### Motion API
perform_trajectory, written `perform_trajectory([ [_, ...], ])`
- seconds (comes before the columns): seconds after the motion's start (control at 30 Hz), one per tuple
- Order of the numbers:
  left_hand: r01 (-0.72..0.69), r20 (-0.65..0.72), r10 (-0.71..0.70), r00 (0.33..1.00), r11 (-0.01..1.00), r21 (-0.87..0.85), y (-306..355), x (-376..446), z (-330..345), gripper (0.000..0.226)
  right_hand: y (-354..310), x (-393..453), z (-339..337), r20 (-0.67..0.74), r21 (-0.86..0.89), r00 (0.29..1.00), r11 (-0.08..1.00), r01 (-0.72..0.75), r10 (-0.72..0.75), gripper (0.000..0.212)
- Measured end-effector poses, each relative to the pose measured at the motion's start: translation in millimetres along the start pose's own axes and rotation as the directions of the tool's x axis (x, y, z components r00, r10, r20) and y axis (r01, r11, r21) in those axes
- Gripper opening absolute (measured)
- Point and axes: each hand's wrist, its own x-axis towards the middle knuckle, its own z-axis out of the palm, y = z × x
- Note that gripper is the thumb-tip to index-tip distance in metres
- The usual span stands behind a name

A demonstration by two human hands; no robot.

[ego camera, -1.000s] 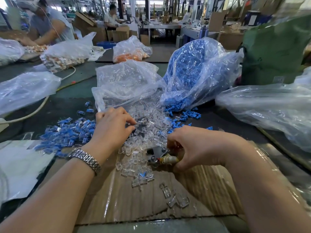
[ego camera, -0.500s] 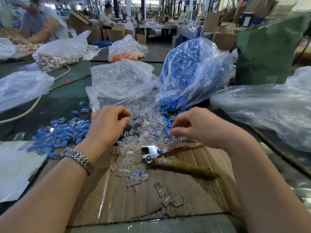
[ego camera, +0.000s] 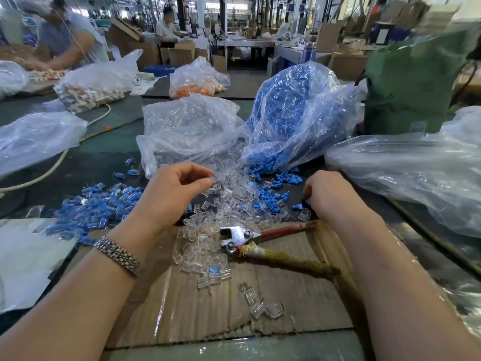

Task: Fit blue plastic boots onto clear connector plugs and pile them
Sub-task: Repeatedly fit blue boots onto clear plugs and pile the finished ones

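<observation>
Loose clear plugs (ego camera: 229,201) spill from a clear bag (ego camera: 187,128) in the middle of the table. Scattered blue boots (ego camera: 276,194) lie to their right, below a bag of blue boots (ego camera: 294,115). My left hand (ego camera: 174,196) hovers over the clear pile and pinches one clear plug (ego camera: 211,178) between thumb and forefinger. My right hand (ego camera: 330,194) is down among the blue boots, fingers curled round a blue boot (ego camera: 307,201) that is mostly hidden. A heap of fitted plugs with blue boots (ego camera: 96,207) lies at the left.
Pliers (ego camera: 260,238) with a red and a taped handle lie on the cardboard sheet (ego camera: 234,313) between my forearms. A few clear plugs (ego camera: 263,306) rest near the front. Large plastic bags (ego camera: 416,173) crowd the right and left sides. Other people work at the back.
My right hand let go of the pliers, which now lie on the cardboard, and moved right to the blue boots. My left hand rose from the clear pile with a plug.
</observation>
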Motion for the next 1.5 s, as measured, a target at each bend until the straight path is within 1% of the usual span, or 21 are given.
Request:
perform_trajectory([
  [0.07, 0.034, 0.033, -0.030, 0.999, 0.991, -0.132, 3.0, -1.0, 0.3, 0.012, -2.9, -3.5, -3.5, -0.022, 0.020, 1.000, 1.000, 0.020, -0.019, 0.016],
  [0.1, 0.055, 0.061, -0.044, 0.997, 0.978, -0.203, 5.3, -2.0, 0.3, 0.013, -5.3, -6.0, -6.6, -0.053, 0.065, 0.998, 0.997, 0.046, -0.043, 0.015],
  [0.17, 0.112, 0.140, -0.068, 0.988, 0.937, -0.330, 9.4, -3.9, -0.1, 0.020, -13.7, -13.9, -13.8, -0.121, 0.273, 0.986, 0.950, 0.148, -0.119, 0.010],
  [0.23, 0.159, 0.224, -0.069, 0.972, 0.898, -0.409, 12.5, -5.9, 0.8, 0.024, -27.3, -26.0, -22.2, -0.165, 0.519, 0.961, 0.808, 0.277, -0.223, 0.004],
  [0.27, 0.171, 0.254, -0.063, 0.965, 0.888, -0.427, 13.8, -7.3, 2.1, 0.022, -33.9, -32.1, -25.6, -0.186, 0.606, 0.945, 0.725, 0.326, -0.270, 0.003],
  [0.37, 0.175, 0.282, -0.053, 0.958, 0.885, -0.431, 17.9, -10.7, 5.8, 0.021, -47.7, -44.1, -31.8, -0.253, 0.729, 0.902, 0.544, 0.416, -0.351, 0.009],
  [0.43, 0.171, 0.286, -0.045, 0.957, 0.885, -0.433, 18.9, -11.6, 6.5, 0.023, -51.4, -47.3, -33.1, -0.292, 0.751, 0.883, 0.484, 0.450, -0.369, 0.010],
  [0.5, 0.170, 0.289, -0.039, 0.957, 0.881, -0.442, 19.8, -12.3, 6.7, 0.025, -52.4, -48.6, -31.8, -0.305, 0.766, 0.872, 0.445, 0.464, -0.384, 0.007],
  [0.57, 0.167, 0.289, -0.037, 0.957, 0.881, -0.443, 20.6, -13.1, 7.1, 0.025, -52.9, -49.2, -30.0, -0.321, 0.768, 0.862, 0.424, 0.480, -0.393, 0.010],
  [0.73, 0.152, 0.274, -0.034, 0.961, 0.894, -0.422, 22.6, -14.3, 8.1, 0.026, -56.7, -51.8, -27.1, -0.406, 0.623, 0.814, 0.526, 0.579, -0.416, 0.010],
  [0.87, 0.138, 0.273, -0.019, 0.962, 0.896, -0.423, 23.0, -15.9, 9.6, 0.031, -60.8, -53.2, -24.5, -0.459, 0.497, 0.751, 0.564, 0.660, -0.475, 0.010],
  [0.97, 0.148, 0.272, -0.030, 0.962, 0.892, -0.427, 22.2, -16.0, 9.8, 0.032, -62.9, -54.2, -24.5, -0.461, 0.480, 0.744, 0.569, 0.667, -0.484, 0.010],
  [1.07, 0.156, 0.264, -0.039, 0.964, 0.886, -0.437, 22.4, -16.1, 9.9, 0.031, -62.9, -56.9, -28.5, -0.392, 0.528, 0.789, 0.587, 0.614, -0.473, 0.012],
  [1.13, 0.159, 0.253, -0.044, 0.966, 0.876, -0.455, 22.4, -15.9, 9.0, 0.027, -56.0, -57.2, -35.6, -0.291, 0.535, 0.835, 0.644, 0.546, -0.467, 0.022],
  [1.17, 0.159, 0.249, -0.045, 0.967, 0.873, -0.461, 22.0, -15.7, 8.2, 0.026, -50.8, -57.3, -39.6, -0.201, 0.502, 0.852, 0.696, 0.513, -0.483, 0.028],
  [1.2, 0.160, 0.244, -0.047, 0.969, 0.869, -0.468, 21.7, -15.1, 7.5, 0.025, -45.4, -58.2, -43.0, -0.069, 0.442, 0.857, 0.754, 0.485, -0.511, 0.035],
  [1.27, 0.166, 0.234, -0.055, 0.971, 0.859, -0.484, 20.9, -13.4, 6.3, 0.028, -40.1, -62.1, -44.9, 0.246, 0.274, 0.815, 0.844, 0.461, -0.525, 0.051],
  [1.3, 0.170, 0.231, -0.060, 0.971, 0.855, -0.490, 20.5, -12.4, 6.0, 0.029, -40.5, -64.1, -43.0, 0.357, 0.189, 0.784, 0.861, 0.471, -0.507, 0.058],
  [1.33, 0.172, 0.229, -0.063, 0.971, 0.852, -0.494, 20.3, -11.5, 5.6, 0.029, -42.3, -65.3, -40.1, 0.417, 0.118, 0.766, 0.865, 0.488, -0.489, 0.062],
  [1.43, 0.173, 0.213, -0.070, 0.975, 0.837, -0.519, 18.3, -9.7, 4.3, 0.027, -50.0, -66.7, -32.3, 0.431, 0.044, 0.763, 0.855, 0.516, -0.483, 0.060],
  [1.5, 0.179, 0.200, -0.081, 0.976, 0.822, -0.541, 16.9, -9.1, 1.7, 0.027, -52.4, -67.4, -31.5, 0.395, 0.044, 0.768, 0.845, 0.533, -0.505, 0.045],
])
